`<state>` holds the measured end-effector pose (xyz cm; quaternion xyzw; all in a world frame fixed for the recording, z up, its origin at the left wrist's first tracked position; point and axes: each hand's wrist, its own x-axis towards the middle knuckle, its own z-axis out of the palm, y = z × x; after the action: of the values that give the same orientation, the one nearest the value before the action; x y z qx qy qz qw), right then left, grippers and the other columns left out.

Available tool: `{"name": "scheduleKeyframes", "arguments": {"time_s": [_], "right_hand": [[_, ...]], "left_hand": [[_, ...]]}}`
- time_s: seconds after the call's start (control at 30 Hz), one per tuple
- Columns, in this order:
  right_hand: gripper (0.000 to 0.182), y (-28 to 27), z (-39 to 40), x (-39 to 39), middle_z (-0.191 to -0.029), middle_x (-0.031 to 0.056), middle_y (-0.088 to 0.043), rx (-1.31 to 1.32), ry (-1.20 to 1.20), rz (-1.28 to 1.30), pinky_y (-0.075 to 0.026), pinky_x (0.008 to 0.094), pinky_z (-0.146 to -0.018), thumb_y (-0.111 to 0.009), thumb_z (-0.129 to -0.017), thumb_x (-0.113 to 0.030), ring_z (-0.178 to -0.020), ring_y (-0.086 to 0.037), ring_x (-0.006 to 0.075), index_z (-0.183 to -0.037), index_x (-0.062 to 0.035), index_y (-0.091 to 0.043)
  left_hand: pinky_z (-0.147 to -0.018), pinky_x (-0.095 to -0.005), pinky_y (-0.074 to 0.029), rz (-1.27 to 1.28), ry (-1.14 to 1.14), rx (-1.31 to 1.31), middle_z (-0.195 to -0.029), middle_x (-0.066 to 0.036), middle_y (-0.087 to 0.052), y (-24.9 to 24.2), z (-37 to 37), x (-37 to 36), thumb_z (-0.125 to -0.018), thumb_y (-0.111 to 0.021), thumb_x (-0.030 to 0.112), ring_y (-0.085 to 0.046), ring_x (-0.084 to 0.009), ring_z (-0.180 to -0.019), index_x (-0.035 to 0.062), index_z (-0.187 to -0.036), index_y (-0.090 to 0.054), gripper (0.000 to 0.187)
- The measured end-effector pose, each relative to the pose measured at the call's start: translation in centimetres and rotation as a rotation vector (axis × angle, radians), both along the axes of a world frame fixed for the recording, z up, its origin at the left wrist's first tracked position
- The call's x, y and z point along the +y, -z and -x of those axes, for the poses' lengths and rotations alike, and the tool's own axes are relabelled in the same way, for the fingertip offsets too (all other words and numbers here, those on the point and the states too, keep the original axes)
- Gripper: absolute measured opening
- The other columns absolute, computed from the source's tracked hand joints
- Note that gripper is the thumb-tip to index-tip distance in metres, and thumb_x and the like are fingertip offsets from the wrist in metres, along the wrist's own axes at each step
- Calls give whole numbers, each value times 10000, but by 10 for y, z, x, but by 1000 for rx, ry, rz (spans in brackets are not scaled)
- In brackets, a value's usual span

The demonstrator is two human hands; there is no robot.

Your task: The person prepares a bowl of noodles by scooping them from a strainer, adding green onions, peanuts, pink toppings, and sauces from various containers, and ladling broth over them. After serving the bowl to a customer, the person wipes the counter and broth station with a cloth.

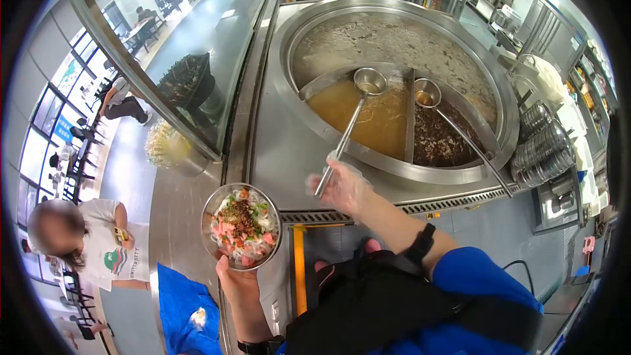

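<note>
A steel bowl [242, 226] of white noodles, pink pieces, greens and dark crumbly topping rests in my left hand [235, 281], gripped at its near rim. My right hand [343, 187], in a clear plastic glove, is closed on the handle of a ladle [371, 83]. That ladle's round cup is over the yellow broth [368, 118] at the divider's edge. A second ladle [427, 94] lies with its cup at the dark broth [444, 138] and its handle across the pot's rim [420, 172]; neither hand touches it.
A glass screen [197, 39] edges the counter on the left, with a black container [190, 82] of dark items behind it. A blue cloth [187, 309] lies at lower left. Stacked metal strainers [542, 151] stand right of the pot. Beyond the counter stands a person [108, 243].
</note>
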<state>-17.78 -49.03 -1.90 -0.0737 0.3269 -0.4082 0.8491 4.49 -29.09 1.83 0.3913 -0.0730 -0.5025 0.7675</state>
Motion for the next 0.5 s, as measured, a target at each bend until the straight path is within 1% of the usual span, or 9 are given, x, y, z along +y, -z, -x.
{"name": "scheduleKeyframes", "arguments": {"time_s": [0.03,0.1,0.13,0.17,0.2,0.27,0.33,0.43,0.5], "right_hand": [[349,-1,-2,-5,-829,139,-538,44,76,57,-508,452,-687,-594,-876,-289,-770,-576,278,-1046,-30,-433],[278,-1,-2,-11,-741,95,-517,127,207,170,-503,424,-616,-557,-900,-303,-660,-554,244,-963,-47,-466],[260,-19,1,-8,-695,41,-485,284,339,18,-454,368,-516,-491,-932,-316,-546,-473,175,-883,-60,-496],[254,-24,18,-5,-605,2,-471,201,332,-41,-314,238,-384,-506,-927,-296,-435,-359,93,-866,-50,-519],[272,-17,40,-5,-585,-20,-444,162,271,-55,-247,223,-367,-483,-938,-310,-402,-292,72,-877,-48,-522],[253,-37,69,14,-584,-11,-457,364,240,-74,-242,226,-351,-540,-914,-301,-387,-292,73,-942,-50,-545],[230,-44,111,31,-585,-19,-459,552,109,-44,-238,232,-352,-568,-902,-311,-393,-315,73,-908,-82,-583],[240,-78,164,63,-586,-17,-468,794,-23,47,-267,228,-357,-608,-874,-330,-413,-379,74,-961,-106,-608],[258,-92,197,73,-601,-13,-495,934,-67,-43,-292,231,-363,-637,-849,-329,-426,-422,86,-1004,-125,-616]], "left_hand": [[-818,-341,-498,3,14,-5,-1244,-96,-502,-1,-3,-2,-848,-510,242,-564,-207,-990,68,-1290,-402,487],[-850,-388,-498,16,70,-23,-1264,-95,-496,5,-8,-4,-862,-491,280,-545,-242,-1072,71,-1290,-406,484],[-866,-412,-498,24,79,-34,-1274,-94,-493,7,-11,-2,-869,-481,299,-535,-259,-1114,73,-1290,-408,483],[-861,-408,-500,17,66,-45,-1271,-90,-496,7,-12,0,-865,-488,298,-537,-256,-1111,75,-1291,-407,487],[-856,-405,-502,14,58,-54,-1268,-87,-499,6,-8,-2,-862,-494,298,-539,-253,-1107,77,-1292,-407,491],[-852,-398,-504,19,105,-57,-1264,-78,-501,3,-5,-7,-849,-513,305,-547,-239,-1090,88,-1298,-403,510],[-847,-388,-504,-2,100,-37,-1262,-75,-502,8,0,-13,-846,-518,313,-550,-231,-1079,92,-1300,-401,519],[-835,-367,-502,-49,123,-40,-1256,-71,-504,10,16,-28,-843,-520,324,-552,-220,-1067,93,-1301,-399,527],[-798,-347,-515,-61,156,-24,-1243,-67,-510,11,29,-41,-851,-513,307,-568,-205,-1017,110,-1297,-390,503]]}}
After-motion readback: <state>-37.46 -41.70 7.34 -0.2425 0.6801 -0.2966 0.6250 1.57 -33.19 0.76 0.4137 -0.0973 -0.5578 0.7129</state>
